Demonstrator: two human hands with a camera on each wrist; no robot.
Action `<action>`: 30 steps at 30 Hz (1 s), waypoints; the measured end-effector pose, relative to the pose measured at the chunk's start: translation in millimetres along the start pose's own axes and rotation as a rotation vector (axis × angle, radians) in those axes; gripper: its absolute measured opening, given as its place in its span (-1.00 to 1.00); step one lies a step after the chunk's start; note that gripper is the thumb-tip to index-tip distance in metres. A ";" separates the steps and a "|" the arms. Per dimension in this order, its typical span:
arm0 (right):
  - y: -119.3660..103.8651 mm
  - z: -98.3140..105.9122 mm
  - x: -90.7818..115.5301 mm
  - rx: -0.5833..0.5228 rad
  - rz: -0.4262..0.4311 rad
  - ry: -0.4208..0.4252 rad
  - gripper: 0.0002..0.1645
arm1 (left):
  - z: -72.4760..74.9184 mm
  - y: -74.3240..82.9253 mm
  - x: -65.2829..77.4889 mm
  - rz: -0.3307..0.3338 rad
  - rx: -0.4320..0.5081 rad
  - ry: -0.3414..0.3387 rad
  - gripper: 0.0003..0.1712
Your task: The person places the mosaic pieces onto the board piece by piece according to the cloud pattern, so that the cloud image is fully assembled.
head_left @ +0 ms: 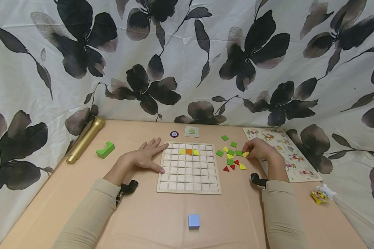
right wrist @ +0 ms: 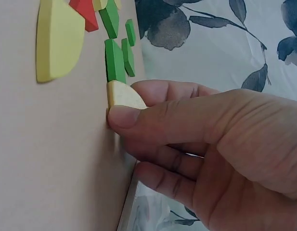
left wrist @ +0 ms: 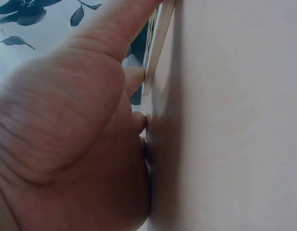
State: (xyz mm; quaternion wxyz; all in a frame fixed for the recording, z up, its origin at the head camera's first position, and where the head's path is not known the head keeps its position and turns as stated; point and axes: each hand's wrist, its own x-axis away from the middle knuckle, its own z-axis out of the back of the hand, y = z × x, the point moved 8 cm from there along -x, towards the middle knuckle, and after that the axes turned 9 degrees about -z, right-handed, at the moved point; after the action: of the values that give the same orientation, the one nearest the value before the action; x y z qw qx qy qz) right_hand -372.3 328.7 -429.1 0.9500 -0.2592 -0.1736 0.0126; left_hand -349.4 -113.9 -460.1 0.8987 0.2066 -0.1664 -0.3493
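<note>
White cloth (head_left: 202, 100) with black flowers hangs behind a pale table (head_left: 149, 214). Above the tabletop, right of the grid board (head_left: 189, 178), the right hand (head_left: 261, 150) pinches a yellow piece (right wrist: 126, 94) between thumb and fingers, just beside loose green, yellow and red pieces (head_left: 230, 162). Seen from the right wrist, the piece's straight edge runs upright and its curved edge slopes down toward the fingers; the thumb covers its lower part, so its long axis cannot be told, nor whether it touches the table. Fingers apart, the left hand (head_left: 148, 155) touches the board's left edge with thumb and index finger. Near the board's far edge, yellow, orange and yellow pieces (head_left: 189, 151) line up left to right. Its left-wrist view crops the thumb's tip and mostly hides the other fingers behind the palm.
</note>
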 end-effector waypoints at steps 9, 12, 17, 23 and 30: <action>-44.9 20.7 13.7 -0.049 0.138 0.187 -0.79 | 0.3 0.7 0.2 -0.005 -0.007 0.000 0.41; -78.0 16.6 16.6 -0.152 0.235 0.222 -0.79 | 0.0 0.4 0.6 -0.006 -0.010 -0.001 0.41; -129.3 -9.4 13.3 -0.254 0.384 0.196 -0.79 | 0.2 0.6 0.1 -0.017 -0.008 0.005 0.40; -171.2 -47.6 3.6 -0.344 0.424 0.121 -0.76 | -0.8 -0.1 -0.1 -0.010 -0.014 -0.004 0.41; -209.8 -85.2 -3.4 -0.424 0.434 0.044 -0.79 | -0.4 0.4 1.5 0.000 -0.011 -0.005 0.41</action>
State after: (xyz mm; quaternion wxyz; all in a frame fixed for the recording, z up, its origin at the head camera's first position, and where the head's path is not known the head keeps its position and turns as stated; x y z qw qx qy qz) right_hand -360.7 105.2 -394.5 0.8534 -0.4831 -0.0923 0.1729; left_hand -347.9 -114.6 -460.0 0.8994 0.2008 -0.1669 -0.3506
